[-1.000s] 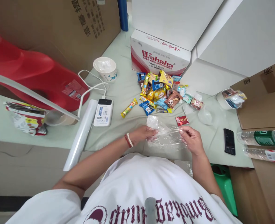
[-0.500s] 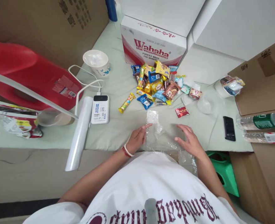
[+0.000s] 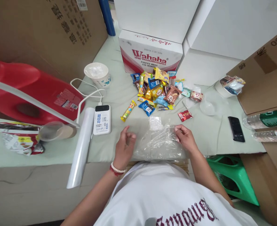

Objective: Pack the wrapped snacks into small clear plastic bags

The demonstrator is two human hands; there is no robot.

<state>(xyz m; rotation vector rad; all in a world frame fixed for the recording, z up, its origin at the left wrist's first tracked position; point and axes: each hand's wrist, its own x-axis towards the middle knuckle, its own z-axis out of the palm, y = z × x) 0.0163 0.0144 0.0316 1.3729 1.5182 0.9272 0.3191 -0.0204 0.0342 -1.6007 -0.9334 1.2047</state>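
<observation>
A crinkled clear plastic sheet lies at the table's front edge before me, with a small white square at its far side. My right hand pinches the sheet's right edge between thumb and fingers. To the left of the sheet, my left hand is open, its fingers partly bent and apart, holding nothing. Beyond the sheet is a heap of wrapped snacks. A yellow stick-shaped snack and a red packet lie apart from the heap.
On the left are a clear roll, a power bank with a cable, a paper cup and a red jug. A Wahaba carton stands behind the snacks. A phone and bottles are at the right.
My right hand has closed on the sheet's edge. My left hand has moved left, off the sheet. The plastic now lies more spread out, and the camera view has shifted slightly.
</observation>
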